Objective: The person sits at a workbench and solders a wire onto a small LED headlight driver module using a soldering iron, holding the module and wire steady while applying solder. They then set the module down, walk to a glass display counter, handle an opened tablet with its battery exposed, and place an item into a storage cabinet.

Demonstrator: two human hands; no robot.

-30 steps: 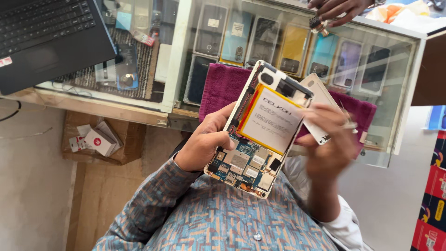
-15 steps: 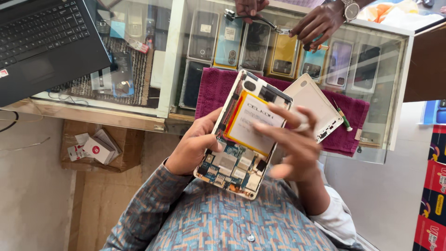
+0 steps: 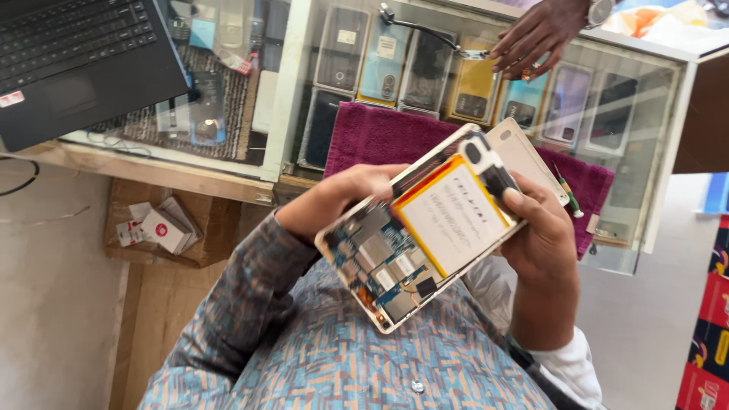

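Note:
An opened tablet (image 3: pixel 380 266) with its back off shows a white and yellow battery (image 3: pixel 452 220) and a circuit board. My left hand (image 3: pixel 342 197) holds it from underneath at its upper left edge. My right hand (image 3: pixel 543 235) grips its right edge, fingertips over the black strip by the battery. The tablet is tilted over my lap, in front of a purple cloth (image 3: pixel 380 137). Its cream back cover (image 3: pixel 524 156) lies on the cloth just behind it.
A small green-handled screwdriver (image 3: pixel 568 196) lies on the cloth. Another person's hand (image 3: pixel 539 34) holds a metal tool (image 3: pixel 425 30) over the glass display case (image 3: pixel 288 91) of phones. A black laptop (image 3: pixel 68 53) sits at the left; a cardboard box (image 3: pixel 159 224) of small packs stands below.
The tablet has turned from nearly upright to lying across. My right hand left the battery face and took the right edge. The other person's hand shifted right.

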